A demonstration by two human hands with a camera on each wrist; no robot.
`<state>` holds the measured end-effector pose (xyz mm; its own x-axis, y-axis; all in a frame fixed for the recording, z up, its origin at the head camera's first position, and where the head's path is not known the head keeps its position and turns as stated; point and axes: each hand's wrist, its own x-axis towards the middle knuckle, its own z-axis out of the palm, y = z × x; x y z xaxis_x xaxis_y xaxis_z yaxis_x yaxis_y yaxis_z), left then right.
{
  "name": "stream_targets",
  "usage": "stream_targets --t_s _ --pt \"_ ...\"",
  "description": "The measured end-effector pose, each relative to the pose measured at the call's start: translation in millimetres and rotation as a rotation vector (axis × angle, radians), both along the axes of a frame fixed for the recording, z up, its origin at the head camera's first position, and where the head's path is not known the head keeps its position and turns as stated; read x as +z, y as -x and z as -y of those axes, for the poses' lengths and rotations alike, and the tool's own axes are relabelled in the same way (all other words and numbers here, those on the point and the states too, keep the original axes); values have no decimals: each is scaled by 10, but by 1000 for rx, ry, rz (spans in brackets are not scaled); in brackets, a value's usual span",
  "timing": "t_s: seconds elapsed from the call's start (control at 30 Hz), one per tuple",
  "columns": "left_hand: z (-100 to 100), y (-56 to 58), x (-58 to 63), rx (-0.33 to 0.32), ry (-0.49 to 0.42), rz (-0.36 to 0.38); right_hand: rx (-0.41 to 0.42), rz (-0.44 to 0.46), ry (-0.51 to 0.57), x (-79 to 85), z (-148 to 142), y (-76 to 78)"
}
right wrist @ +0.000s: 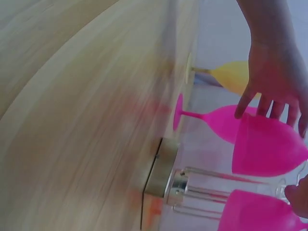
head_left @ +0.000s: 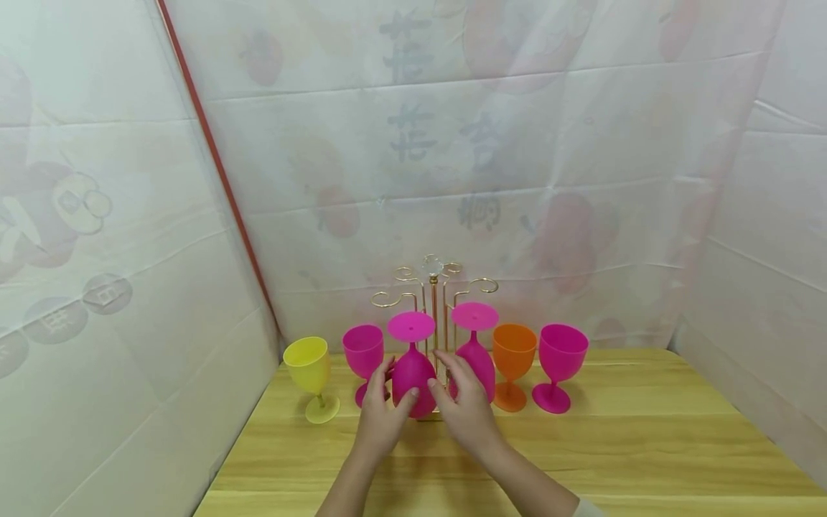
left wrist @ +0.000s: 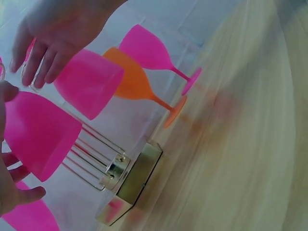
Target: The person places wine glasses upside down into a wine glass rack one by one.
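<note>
Two pink goblets hang upside down at the front of a gold wire rack (head_left: 434,301), bases up. Beside the left hanging goblet (head_left: 413,377) is my left hand (head_left: 381,422), its fingers loosely spread along the bowl and the thumb in front. My right hand (head_left: 472,416) has its fingers extended by the right hanging goblet (head_left: 474,352), partly covering its bowl. In the left wrist view, the right hand's straight fingers lie alongside that bowl. The right wrist view has the left hand (right wrist: 274,72) with spread fingertips right at the rim of its goblet.
Upright on the wooden table (head_left: 614,459) stand a yellow goblet (head_left: 308,365) and a pink goblet (head_left: 363,348) to the left. An orange goblet (head_left: 515,352) and another pink goblet (head_left: 562,352) stand to the right. A hanging cloth (head_left: 581,143) backs the table.
</note>
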<state>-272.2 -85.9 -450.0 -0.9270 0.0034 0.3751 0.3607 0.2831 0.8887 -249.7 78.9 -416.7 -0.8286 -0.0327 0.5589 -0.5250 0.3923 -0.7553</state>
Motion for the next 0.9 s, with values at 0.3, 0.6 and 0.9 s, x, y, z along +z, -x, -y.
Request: stream_targets --t_s 0.3,0.6,0.9 --pt "117 167 136 -8 -156 -57 -113 -179 81 26 -305 20" --pt "130 479 279 -16 -173 -34 -244 -194 192 53 -448 128" --pt "109 672 571 -50 -334 62 -284 -121 224 76 -430 223"
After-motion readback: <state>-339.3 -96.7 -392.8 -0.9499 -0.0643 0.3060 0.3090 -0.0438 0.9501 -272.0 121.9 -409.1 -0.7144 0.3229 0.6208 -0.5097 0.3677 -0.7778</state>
